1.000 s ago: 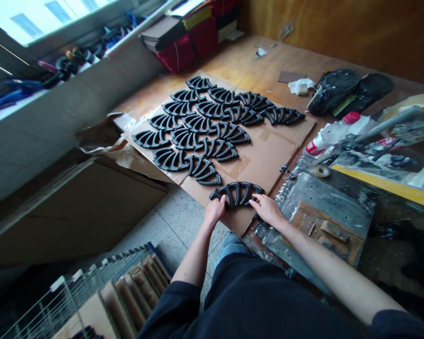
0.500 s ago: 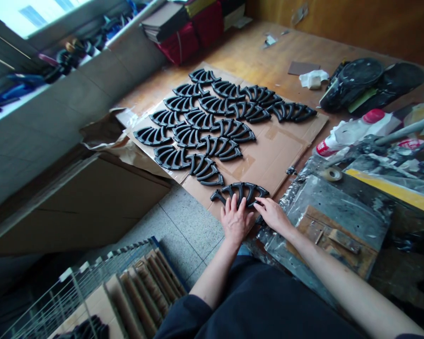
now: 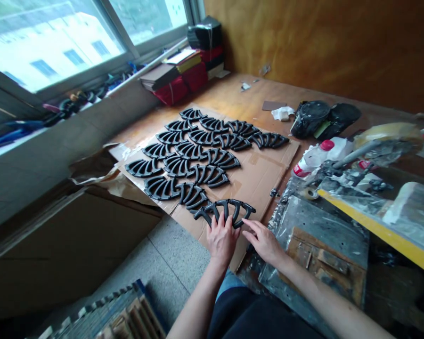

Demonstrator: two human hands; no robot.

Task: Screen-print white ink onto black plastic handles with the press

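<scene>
On the near corner of the cardboard sheet (image 3: 257, 176) lies a fanned row of black curved handle-like pieces (image 3: 235, 212), each with a wider outer end. My left hand (image 3: 222, 239) rests over the lower ends of this row, fingers spread across the pieces; the fingertips are partly hidden. To its right, my right hand (image 3: 264, 241) has its fingers stretched out, the index fingertip touching the row's right end. Beyond the hands, several more fans of the same black pieces (image 3: 205, 173) lie close together on the cardboard.
At the right are a red-capped plastic bottle (image 3: 313, 157), a tape roll (image 3: 308, 193), a yellow-edged shelf (image 3: 378, 230) and a worn wooden board (image 3: 325, 259). Dark containers (image 3: 311, 117) stand behind. Red bundles (image 3: 183, 84) sit by the window; a wire rack (image 3: 127, 306) is at lower left.
The view has tilted up, showing more window and wall. My left hand stays on the row of black pieces; my right fingers have straightened slightly at its right end.
</scene>
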